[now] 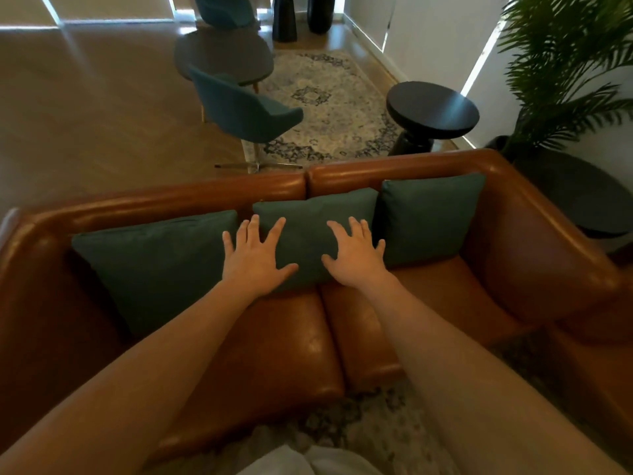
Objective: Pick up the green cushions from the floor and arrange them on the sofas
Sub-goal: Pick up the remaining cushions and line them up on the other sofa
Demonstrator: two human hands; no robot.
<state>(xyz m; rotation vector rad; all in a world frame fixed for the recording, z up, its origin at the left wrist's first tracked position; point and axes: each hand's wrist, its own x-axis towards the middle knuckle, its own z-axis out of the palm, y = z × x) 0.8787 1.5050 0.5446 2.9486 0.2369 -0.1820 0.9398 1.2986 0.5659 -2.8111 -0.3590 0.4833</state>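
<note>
Presently the middle green cushion (308, 231), at 12 o'clock on the sofa (171, 197), is being pressed by the spread left hand (255, 257) and right hand (356, 260); it is seemingly soft and light, best gripped at its side edges.

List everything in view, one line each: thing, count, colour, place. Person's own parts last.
cushions: three, green, upright against sofa back
sofa: one, brown leather, foreground
chairs: two, teal, behind sofa
side table: one, black, round, behind sofa right
oval table: one, dark, between chairs
rug: pale patterned, behind sofa and again in front; count unclear
vases: two, dark, far end
plant: one, green, right edge
left hand: one, fingers spread, flat on middle cushion
right hand: one, fingers spread, flat on middle cushion
</note>
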